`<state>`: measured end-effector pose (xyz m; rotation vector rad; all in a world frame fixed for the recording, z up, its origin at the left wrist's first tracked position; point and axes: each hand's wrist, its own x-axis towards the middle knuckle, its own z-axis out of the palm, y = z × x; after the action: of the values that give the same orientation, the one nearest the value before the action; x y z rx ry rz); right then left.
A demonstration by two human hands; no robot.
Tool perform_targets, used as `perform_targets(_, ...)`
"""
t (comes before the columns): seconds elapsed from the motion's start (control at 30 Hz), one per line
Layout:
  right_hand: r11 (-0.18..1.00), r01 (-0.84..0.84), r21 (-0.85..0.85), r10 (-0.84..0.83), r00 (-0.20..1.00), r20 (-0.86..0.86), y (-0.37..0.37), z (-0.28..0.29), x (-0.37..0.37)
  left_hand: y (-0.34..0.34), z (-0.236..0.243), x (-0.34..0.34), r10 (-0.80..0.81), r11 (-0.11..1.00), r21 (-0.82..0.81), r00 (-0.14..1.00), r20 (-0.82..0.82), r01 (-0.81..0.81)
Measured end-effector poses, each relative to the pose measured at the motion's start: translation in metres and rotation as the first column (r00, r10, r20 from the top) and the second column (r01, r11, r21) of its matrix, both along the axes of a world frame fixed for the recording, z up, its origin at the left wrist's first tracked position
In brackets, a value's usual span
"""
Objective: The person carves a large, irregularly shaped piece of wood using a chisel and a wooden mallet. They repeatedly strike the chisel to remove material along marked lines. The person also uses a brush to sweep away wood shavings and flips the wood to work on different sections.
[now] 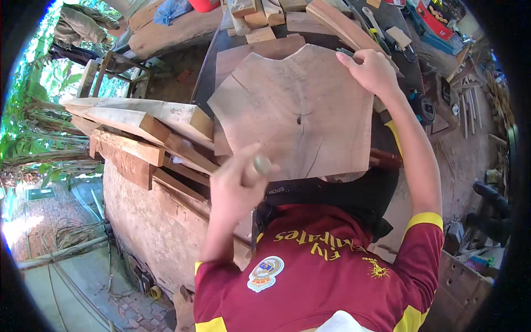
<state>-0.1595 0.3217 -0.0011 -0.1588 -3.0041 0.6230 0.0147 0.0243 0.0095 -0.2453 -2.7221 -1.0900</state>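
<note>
Wooden board, angular and cracked, is lying between your hands. Your left hand is clasping a round-ended tool; your right hand is curling by the far corner, grip unclear.

- A woodworking workshop is being used here, its left side being left open to greenery.
- Thick timbers are being kept stacked beside a dark workbench.
- Wood offcuts are being stored across the bench's far end.
- A broad, angular wooden board is being handled at the bench.

Blue plastic bag, red container, thick pale planks at left, green foliage beyond
</note>
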Motion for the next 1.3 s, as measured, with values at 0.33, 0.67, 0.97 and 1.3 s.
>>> perform_targets(0.33, 0.985, -0.132, 0.107, 0.167, 0.867, -0.469, -0.012, 0.0, 0.036, 0.0, -0.026, 0.026, -0.042, 0.992, -0.124, 0.997, -0.062, 0.034)
perform_targets(0.67, 0.786, -0.028, -0.618, -0.126, 0.971, -0.204, -0.031, -0.033, 0.169, -0.001, -0.034, 0.03, -0.043, 0.993, -0.116, 0.998, -0.053, 0.036)
perform_targets(0.97, 0.874, -0.186, -0.45, -0.001, 0.924, -0.383, -0.022, -0.04, 0.206, -0.003, -0.029, 0.036, -0.14, 0.979, -0.155, 0.99, -0.032, 0.134)
perform_targets(1.3, 0.937, -0.214, -0.275, 0.037, 0.845, -0.533, -0.019, -0.064, 0.213, -0.003, -0.014, 0.039, -0.362, 0.917, -0.136, 0.926, 0.105, 0.374)
